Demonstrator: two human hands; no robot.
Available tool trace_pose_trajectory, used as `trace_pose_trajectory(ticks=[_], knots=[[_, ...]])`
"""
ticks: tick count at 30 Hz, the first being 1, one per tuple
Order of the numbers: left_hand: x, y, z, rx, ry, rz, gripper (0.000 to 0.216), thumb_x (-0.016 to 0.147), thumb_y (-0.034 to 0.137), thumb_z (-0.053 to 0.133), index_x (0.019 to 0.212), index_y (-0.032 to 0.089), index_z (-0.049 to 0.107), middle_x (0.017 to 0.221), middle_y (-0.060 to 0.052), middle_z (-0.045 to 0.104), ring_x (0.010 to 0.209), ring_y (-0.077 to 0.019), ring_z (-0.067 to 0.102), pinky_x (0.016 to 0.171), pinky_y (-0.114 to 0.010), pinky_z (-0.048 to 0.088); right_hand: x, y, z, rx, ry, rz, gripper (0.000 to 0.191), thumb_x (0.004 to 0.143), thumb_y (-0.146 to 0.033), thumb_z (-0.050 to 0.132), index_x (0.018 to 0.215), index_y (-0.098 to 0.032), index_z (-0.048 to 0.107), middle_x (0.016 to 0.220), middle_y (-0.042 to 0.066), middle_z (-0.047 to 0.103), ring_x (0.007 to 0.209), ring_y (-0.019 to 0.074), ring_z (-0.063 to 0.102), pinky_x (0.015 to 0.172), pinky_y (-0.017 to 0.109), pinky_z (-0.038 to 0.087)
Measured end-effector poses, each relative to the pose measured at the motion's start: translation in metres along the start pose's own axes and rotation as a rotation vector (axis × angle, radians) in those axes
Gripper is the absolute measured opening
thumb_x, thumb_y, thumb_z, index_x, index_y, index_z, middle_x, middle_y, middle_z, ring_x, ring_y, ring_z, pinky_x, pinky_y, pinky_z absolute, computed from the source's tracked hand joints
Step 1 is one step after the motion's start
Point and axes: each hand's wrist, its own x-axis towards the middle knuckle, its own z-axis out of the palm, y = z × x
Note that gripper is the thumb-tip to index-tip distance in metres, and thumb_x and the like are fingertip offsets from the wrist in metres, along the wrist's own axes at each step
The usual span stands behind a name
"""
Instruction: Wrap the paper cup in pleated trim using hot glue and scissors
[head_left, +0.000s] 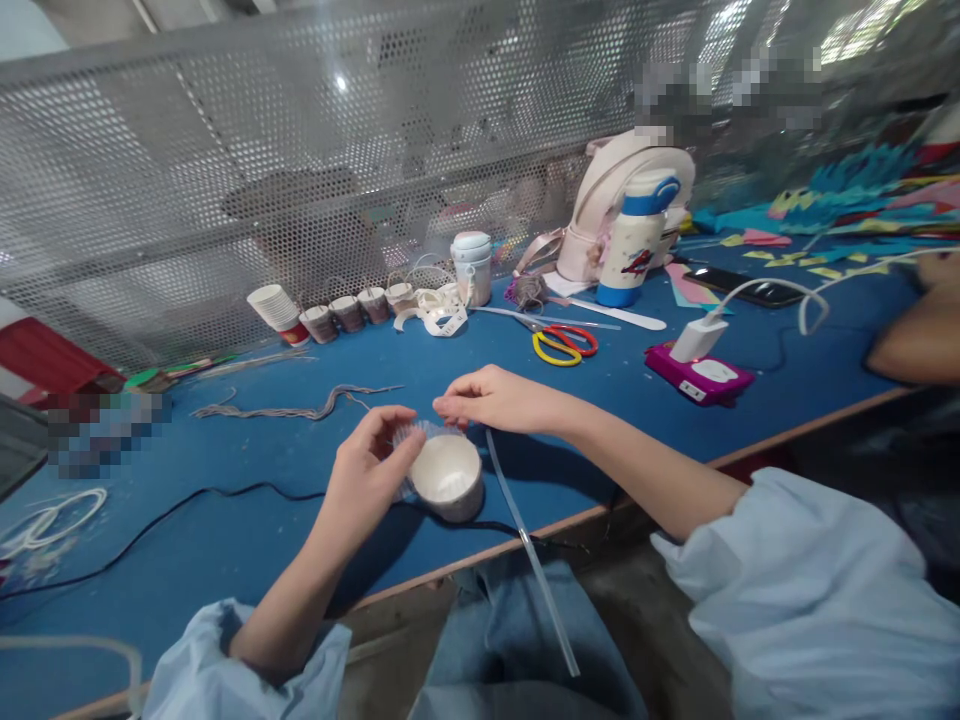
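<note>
My left hand grips a white paper cup by its side, holding it tilted with the mouth toward me near the blue table's front edge. My right hand is just above the cup's far rim, its fingers pinched on a thin pale strip that runs down past the table edge over my lap. A frilly clear wrap shows round the cup's rim under my left fingers.
Several paper cups line the perforated metal screen at the back. Yellow-red scissors, a white-blue bottle, a pink bag, a pink device with charger, a black cable and grey strands lie around. Another person's arm rests at right.
</note>
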Motion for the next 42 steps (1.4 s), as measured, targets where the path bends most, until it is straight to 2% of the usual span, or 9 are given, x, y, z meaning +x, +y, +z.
trace_pose_trajectory(ticks=[8, 15, 19, 26, 28, 30, 32, 37, 42], knots=[[-0.001, 0.005, -0.014, -0.119, -0.044, -0.078, 0.032, 0.079, 0.042, 0.065, 0.1, 0.018, 0.062, 0.085, -0.001, 0.061, 0.074, -0.0125, 0.054, 0.066, -0.023, 0.044, 0.032, 0.027, 0.0, 0.328, 0.051, -0.034, 0.044, 0.074, -0.058, 0.066, 0.069, -0.015, 0.063, 0.07, 0.004, 0.068, 0.058, 0.0109, 0.059, 0.055, 0.023, 0.041], [-0.009, -0.004, -0.02, -0.192, -0.205, 0.0, 0.048, 0.072, 0.026, 0.076, 0.116, 0.024, 0.057, 0.108, -0.005, 0.059, 0.1, -0.018, 0.055, 0.084, -0.026, 0.044, 0.007, 0.025, -0.009, 0.288, 0.009, -0.085, 0.039, 0.08, -0.053, 0.061, 0.072, -0.015, 0.065, 0.071, 0.004, 0.068, 0.06, 0.0116, 0.058, 0.055, 0.024, 0.04], [-0.007, -0.011, -0.027, -0.296, -0.289, 0.059, 0.055, 0.071, 0.021, 0.077, 0.121, 0.027, 0.055, 0.112, -0.005, 0.057, 0.099, -0.0176, 0.055, 0.085, -0.027, 0.045, 0.0, 0.018, -0.002, 0.255, -0.009, -0.134, 0.035, 0.083, -0.048, 0.058, 0.074, -0.015, 0.064, 0.073, 0.003, 0.066, 0.062, 0.0112, 0.057, 0.056, 0.024, 0.039], [-0.004, -0.018, -0.035, -0.201, -0.48, -0.04, 0.077, 0.074, 0.013, 0.072, 0.139, 0.031, 0.036, 0.126, -0.008, 0.054, 0.115, -0.0211, 0.052, 0.099, -0.035, 0.04, -0.007, 0.015, 0.008, 0.134, 0.012, -0.161, 0.034, 0.085, -0.048, 0.054, 0.082, -0.016, 0.065, 0.072, 0.001, 0.06, 0.066, 0.0123, 0.051, 0.06, 0.026, 0.038], [-0.004, -0.017, -0.033, -0.16, -0.445, -0.102, 0.066, 0.072, 0.014, 0.072, 0.131, 0.026, 0.045, 0.117, -0.007, 0.059, 0.108, -0.0197, 0.056, 0.094, -0.033, 0.043, -0.007, 0.015, 0.008, 0.117, 0.022, -0.148, 0.034, 0.084, -0.048, 0.055, 0.084, -0.016, 0.065, 0.073, 0.001, 0.06, 0.066, 0.0127, 0.05, 0.06, 0.026, 0.038], [-0.003, -0.017, -0.03, -0.123, -0.384, -0.167, 0.034, 0.073, 0.019, 0.072, 0.105, 0.018, 0.061, 0.097, -0.005, 0.065, 0.09, -0.0165, 0.06, 0.081, -0.028, 0.046, -0.007, 0.015, 0.007, 0.105, 0.018, -0.136, 0.033, 0.083, -0.048, 0.057, 0.085, -0.016, 0.065, 0.075, 0.001, 0.06, 0.067, 0.0131, 0.05, 0.06, 0.027, 0.039], [-0.001, -0.016, -0.026, -0.128, -0.302, -0.205, 0.013, 0.073, 0.023, 0.071, 0.08, 0.015, 0.063, 0.078, -0.002, 0.064, 0.074, -0.0129, 0.059, 0.07, -0.025, 0.045, -0.007, 0.014, 0.007, 0.086, 0.001, -0.122, 0.032, 0.083, -0.046, 0.058, 0.086, -0.016, 0.065, 0.076, 0.001, 0.062, 0.068, 0.0136, 0.051, 0.062, 0.027, 0.04], [0.012, -0.012, -0.019, -0.455, -0.13, -0.19, 0.011, 0.066, 0.018, 0.066, 0.065, 0.016, 0.055, 0.06, 0.001, 0.061, 0.061, -0.0116, 0.059, 0.061, -0.023, 0.045, -0.006, 0.013, 0.005, 0.054, -0.051, -0.11, 0.031, 0.081, -0.045, 0.061, 0.091, -0.016, 0.064, 0.082, 0.003, 0.064, 0.073, 0.0148, 0.054, 0.066, 0.028, 0.042], [0.034, 0.011, -0.019, -0.607, -0.217, -0.181, 0.011, 0.067, 0.018, 0.065, 0.067, 0.017, 0.053, 0.047, 0.006, 0.048, 0.039, -0.0073, 0.044, 0.047, -0.025, 0.045, -0.003, 0.019, 0.009, 0.061, -0.041, -0.103, 0.029, 0.081, -0.043, 0.061, 0.091, -0.017, 0.065, 0.084, 0.003, 0.065, 0.077, 0.0164, 0.056, 0.069, 0.03, 0.043]])
